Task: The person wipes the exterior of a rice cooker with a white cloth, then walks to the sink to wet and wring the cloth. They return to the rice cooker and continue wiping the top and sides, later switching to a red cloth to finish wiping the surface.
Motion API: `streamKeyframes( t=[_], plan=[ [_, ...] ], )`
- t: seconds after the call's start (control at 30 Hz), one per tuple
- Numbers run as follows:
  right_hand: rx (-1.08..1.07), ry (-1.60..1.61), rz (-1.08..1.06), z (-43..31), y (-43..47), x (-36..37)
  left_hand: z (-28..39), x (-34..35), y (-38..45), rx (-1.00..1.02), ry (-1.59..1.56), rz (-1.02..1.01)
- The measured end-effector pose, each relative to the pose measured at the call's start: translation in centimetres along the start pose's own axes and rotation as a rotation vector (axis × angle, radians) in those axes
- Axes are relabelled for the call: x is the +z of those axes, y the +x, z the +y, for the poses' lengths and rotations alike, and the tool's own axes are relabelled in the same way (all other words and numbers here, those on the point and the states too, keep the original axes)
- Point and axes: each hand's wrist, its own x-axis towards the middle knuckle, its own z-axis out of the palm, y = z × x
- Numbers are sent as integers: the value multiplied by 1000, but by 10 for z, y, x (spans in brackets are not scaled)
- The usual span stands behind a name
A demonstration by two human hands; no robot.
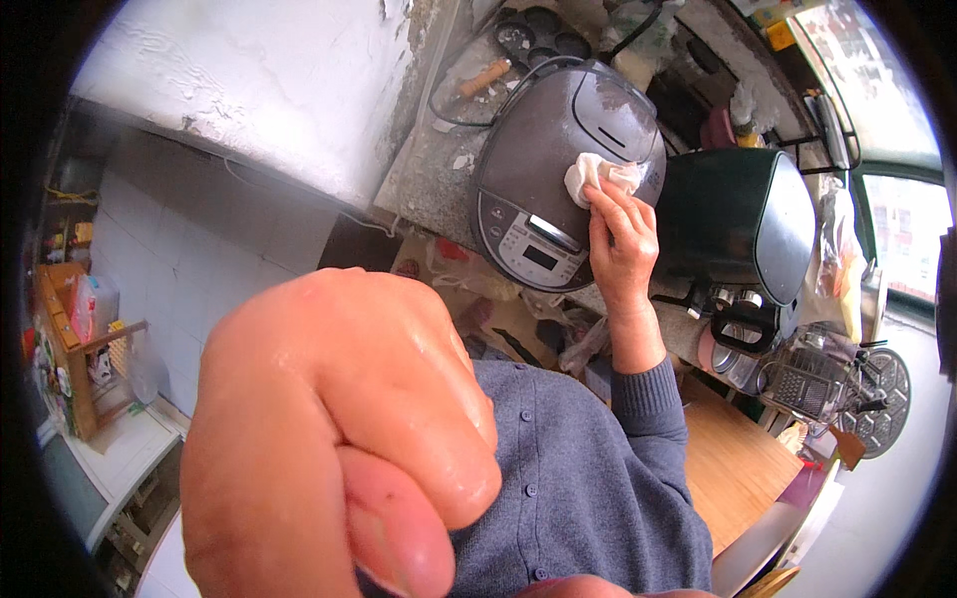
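My right hand point(622, 239) pinches a crumpled white cloth or tissue point(591, 176) and presses it on the lid of a dark brown rice cooker point(538, 142). The cooker's lid is down, and its control panel point(534, 254) with a small display faces me. Very close to the camera, my left hand point(351, 418) is curled into a fist with the thumb folded against the fingers. It covers much of the lower left of the view. Nothing shows in it, though its palm side is hidden. Right of the cooker stands a dark green air fryer point(718, 217).
Behind the cooker lies a multi-cup pan point(534, 37) with a wooden handle point(484, 78). A power cord point(448, 116) loops on the worn counter point(430, 168). Wire racks point(804, 389), a round moulded plate point(886, 404) and a wooden board point(736, 456) lie to the right.
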Motion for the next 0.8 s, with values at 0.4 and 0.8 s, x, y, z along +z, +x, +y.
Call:
streamKeyframes(
  t=[0.4, 0.8],
  plan=[
    [17, -3, 7, -2, -1, 2, 18, -13, 19, 9, 84, -96],
    [48, 23, -87, -2, 5, -17, -55, -44, -34, 170, 198, 230]
  ],
)
